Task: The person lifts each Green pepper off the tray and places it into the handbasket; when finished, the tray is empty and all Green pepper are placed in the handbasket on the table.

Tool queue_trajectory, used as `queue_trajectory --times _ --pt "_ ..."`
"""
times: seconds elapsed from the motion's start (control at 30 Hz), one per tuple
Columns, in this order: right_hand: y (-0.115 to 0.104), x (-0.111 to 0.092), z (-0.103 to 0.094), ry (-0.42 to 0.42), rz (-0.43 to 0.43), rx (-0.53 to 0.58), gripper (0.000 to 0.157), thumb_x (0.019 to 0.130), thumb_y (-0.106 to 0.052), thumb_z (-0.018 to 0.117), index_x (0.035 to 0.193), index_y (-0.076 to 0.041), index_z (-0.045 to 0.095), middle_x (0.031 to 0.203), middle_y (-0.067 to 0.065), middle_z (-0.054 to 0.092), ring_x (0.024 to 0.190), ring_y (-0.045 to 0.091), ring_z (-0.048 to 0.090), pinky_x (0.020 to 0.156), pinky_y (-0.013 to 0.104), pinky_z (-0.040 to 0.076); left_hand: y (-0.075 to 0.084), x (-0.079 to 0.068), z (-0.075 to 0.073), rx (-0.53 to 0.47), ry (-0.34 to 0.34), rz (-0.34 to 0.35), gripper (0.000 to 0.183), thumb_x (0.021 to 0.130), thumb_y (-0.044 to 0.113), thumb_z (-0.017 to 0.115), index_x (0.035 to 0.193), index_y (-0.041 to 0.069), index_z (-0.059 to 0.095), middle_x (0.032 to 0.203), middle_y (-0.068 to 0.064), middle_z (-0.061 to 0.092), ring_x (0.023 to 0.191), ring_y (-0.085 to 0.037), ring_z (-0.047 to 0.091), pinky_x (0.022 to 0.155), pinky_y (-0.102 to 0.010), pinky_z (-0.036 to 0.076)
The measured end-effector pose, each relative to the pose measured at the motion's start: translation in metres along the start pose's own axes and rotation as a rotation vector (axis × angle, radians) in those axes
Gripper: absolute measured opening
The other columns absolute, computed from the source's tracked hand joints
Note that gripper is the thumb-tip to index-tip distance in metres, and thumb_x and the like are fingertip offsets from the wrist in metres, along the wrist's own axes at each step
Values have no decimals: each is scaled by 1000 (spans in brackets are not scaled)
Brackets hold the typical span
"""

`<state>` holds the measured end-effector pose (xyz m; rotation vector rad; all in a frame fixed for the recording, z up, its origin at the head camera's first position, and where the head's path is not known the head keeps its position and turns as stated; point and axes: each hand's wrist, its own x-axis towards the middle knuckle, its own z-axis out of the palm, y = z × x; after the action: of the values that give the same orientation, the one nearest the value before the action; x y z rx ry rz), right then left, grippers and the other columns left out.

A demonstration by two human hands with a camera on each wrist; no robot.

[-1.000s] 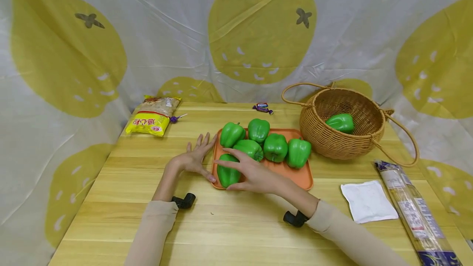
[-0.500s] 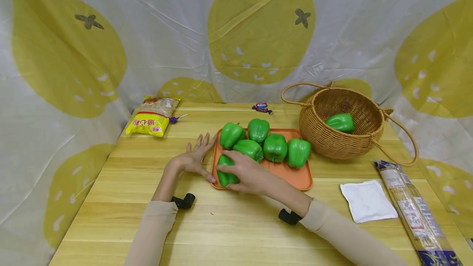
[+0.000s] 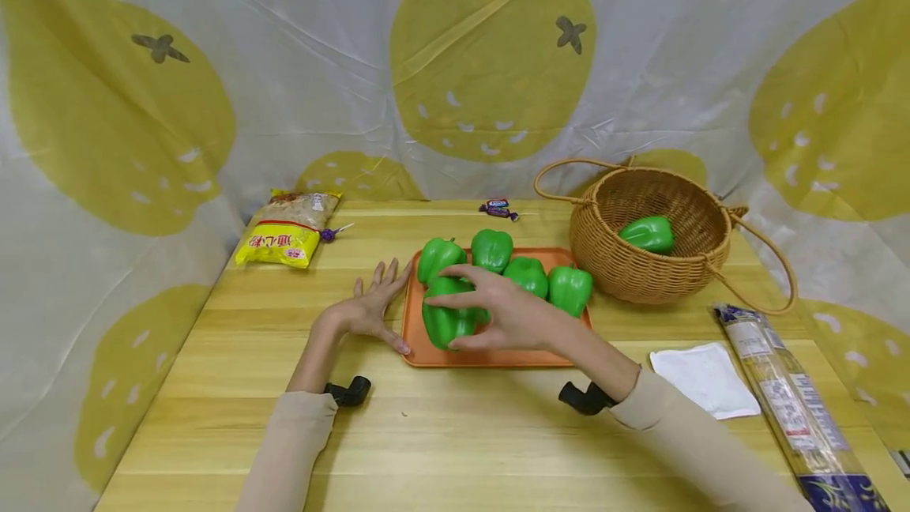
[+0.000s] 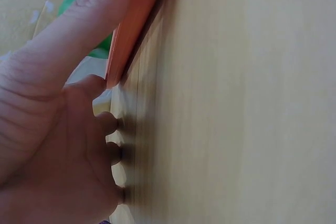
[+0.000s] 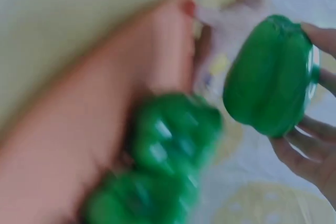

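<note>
My right hand (image 3: 508,310) grips a green bell pepper (image 5: 270,77) between thumb and fingers, lifted above the orange tray (image 3: 462,357). In the right wrist view the pepper hangs apart from the blurred peppers (image 5: 176,129) below it. Several more green peppers (image 3: 569,289) sit on the tray, one mostly hidden behind the held pepper and hand. My left hand (image 3: 366,313) is spread at the tray's left edge, thumb and index finger touching it. In the left wrist view the other fingertips (image 4: 111,153) rest on the wooden table (image 4: 236,103).
A wicker basket (image 3: 633,283) holding one green pepper (image 3: 648,234) stands right of the tray. Farther right lie a white pouch (image 3: 704,382) and a long noodle package (image 3: 789,409). At the back are a yellow food bag (image 3: 284,231), a lollipop (image 3: 329,235) and wrapped candies (image 3: 499,209).
My right hand has closed round the front-left pepper and raised it from the tray, moving slightly right. The left hand keeps its place at the tray edge.
</note>
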<state>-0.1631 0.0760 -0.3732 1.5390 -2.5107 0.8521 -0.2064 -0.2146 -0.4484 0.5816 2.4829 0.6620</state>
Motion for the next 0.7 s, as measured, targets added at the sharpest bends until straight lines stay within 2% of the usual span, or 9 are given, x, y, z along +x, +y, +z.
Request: queue_trajectory --times 0.13,0.23,0.33,0.47,0.57,0.7 --pt "10 -7 -47 28 37 37 55 79 -40 78 130 -27 62 143 8 47 127 22 51 97 40 51 -1 0 1 3 3 -1 143 56 52 87 156 22 -11 160 -21 -20 145 -43 -23 109 -72 -14" --pt "20 -15 -86 57 104 50 56 79 -40 79 131 -30 61 142 3 50 129 20 50 101 43 48 -1 0 1 7 8 -3 143 56 53 88 156 22 -10 160 -21 -20 146 -43 -23 109 -72 -14" --pt "29 -26 -121 90 199 55 56 78 -39 79 131 -35 60 141 -3 51 129 16 49 98 41 47 -1 0 2 16 12 -5 143 55 54 87 156 22 -10 160 -20 -20 146 -41 -23 110 -71 -14" --pt "42 -39 -163 118 326 80 56 78 -30 81 129 -36 60 140 -8 51 118 9 55 87 27 51 0 -1 1 31 13 -1 143 55 56 87 156 22 -9 160 -19 -19 146 -41 -23 110 -71 -14" --pt "56 -49 -186 124 441 102 56 78 -26 81 129 -35 61 140 -9 51 106 9 63 78 17 53 -1 -1 1 33 14 3 143 55 56 87 156 22 -9 160 -20 -19 146 -41 -23 110 -72 -13" --pt "77 -63 -210 98 598 112 59 80 -28 80 134 -34 58 145 -6 48 113 19 63 82 11 50 -1 -2 2 23 14 7 143 55 55 87 156 22 -9 160 -19 -20 146 -41 -24 109 -72 -13"
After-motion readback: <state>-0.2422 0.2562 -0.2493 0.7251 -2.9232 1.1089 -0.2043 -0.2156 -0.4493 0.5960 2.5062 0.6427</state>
